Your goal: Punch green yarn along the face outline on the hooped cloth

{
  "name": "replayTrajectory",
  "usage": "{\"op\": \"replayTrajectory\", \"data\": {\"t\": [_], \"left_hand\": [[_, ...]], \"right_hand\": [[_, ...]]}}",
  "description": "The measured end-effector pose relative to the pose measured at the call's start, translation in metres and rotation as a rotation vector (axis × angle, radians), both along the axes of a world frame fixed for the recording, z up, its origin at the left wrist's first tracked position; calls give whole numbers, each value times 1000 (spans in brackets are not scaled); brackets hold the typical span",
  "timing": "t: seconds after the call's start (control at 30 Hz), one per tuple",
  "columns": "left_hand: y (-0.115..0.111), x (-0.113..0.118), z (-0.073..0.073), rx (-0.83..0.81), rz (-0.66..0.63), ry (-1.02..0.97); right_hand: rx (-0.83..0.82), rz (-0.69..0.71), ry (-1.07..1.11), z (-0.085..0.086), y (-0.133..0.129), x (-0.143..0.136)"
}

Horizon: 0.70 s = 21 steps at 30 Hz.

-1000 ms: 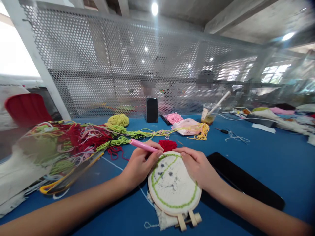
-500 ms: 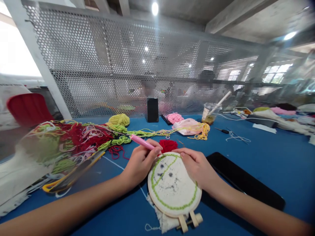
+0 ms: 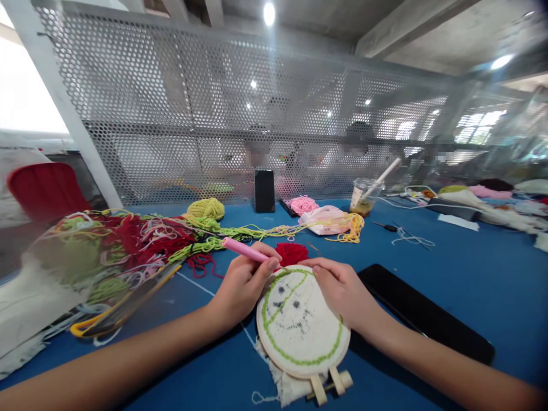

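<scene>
A: What are the hands doing?

B: The left hand (image 3: 242,283) is clenched around a pink punch needle tool (image 3: 246,250), its tip down at the upper left edge of the embroidery hoop (image 3: 302,325). The right hand (image 3: 342,288) presses on the hoop's upper right rim, fingers curled over it, steadying it; it grips nothing else.

A: And where does the hoop lie?

B: Flat on the blue tabletop (image 3: 462,274), directly between the two hands and a little nearer the person than both. Its white cloth carries a green stitched ring and dark marks, and its wooden clasp points toward the person.

A: What sits around it?

B: A red yarn tuft (image 3: 291,253) lies just beyond the hoop, between the fingertips. A black flat tablet (image 3: 423,314) lies just right of the right wrist. To the left spreads a tangle of red and green yarn (image 3: 128,242). Farther back are a yellow-green yarn ball (image 3: 206,209), an upright black phone (image 3: 264,191), pink yarn (image 3: 302,205) and a plastic cup (image 3: 363,198).
</scene>
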State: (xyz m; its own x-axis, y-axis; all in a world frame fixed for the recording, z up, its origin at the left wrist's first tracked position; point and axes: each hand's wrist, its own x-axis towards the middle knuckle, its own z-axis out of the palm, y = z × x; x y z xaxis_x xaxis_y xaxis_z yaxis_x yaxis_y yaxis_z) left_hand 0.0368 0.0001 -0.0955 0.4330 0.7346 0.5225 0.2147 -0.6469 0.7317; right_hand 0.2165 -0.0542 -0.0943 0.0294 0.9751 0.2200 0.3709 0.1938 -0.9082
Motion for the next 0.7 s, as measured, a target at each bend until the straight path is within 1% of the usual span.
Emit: {"op": "replayTrajectory", "data": {"t": [0.13,0.27,0.33,0.4,0.53,0.7], "left_hand": [[0,1,1,49,-24,29],[0,6,2,77,-117,89],[0,8,2,100,-139,101],[1,8,2,83,-130,96],[1,5,1,16,-77,70],[-1,1,1,65,-7,26]], "right_hand": [[-6,3,19,3,-2,-2],[20,38,26,12,-8,-6],[31,56,19,14,-9,-8],[21,54,12,14,-9,-8],[11,26,-3,7,-5,-7],[28,42,-8,2,0,-5]]}}
